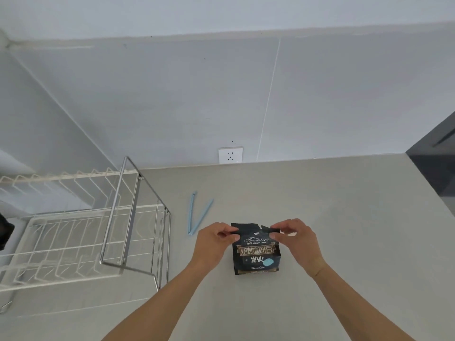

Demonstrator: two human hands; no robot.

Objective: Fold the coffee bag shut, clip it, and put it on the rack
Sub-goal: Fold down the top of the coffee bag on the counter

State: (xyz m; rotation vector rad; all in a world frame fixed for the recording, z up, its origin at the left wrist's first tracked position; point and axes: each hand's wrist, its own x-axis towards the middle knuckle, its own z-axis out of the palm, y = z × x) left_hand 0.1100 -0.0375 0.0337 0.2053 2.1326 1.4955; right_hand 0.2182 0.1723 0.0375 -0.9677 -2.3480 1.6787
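A black coffee bag (256, 254) with gold and white print stands upright on the counter, its torn top edge open and uneven. My left hand (213, 241) pinches the bag's top left corner. My right hand (296, 238) pinches the top right corner. A light blue sealing clip (198, 214) lies open in a V on the counter, up and to the left of the bag, apart from both hands. The wire rack (81, 232) with a steel frame stands at the left.
The beige counter (344, 217) runs back to a white wall with a power socket (230, 155). A dark appliance (435, 163) sits at the right edge. A dark object (5, 232) shows at the far left beside the rack.
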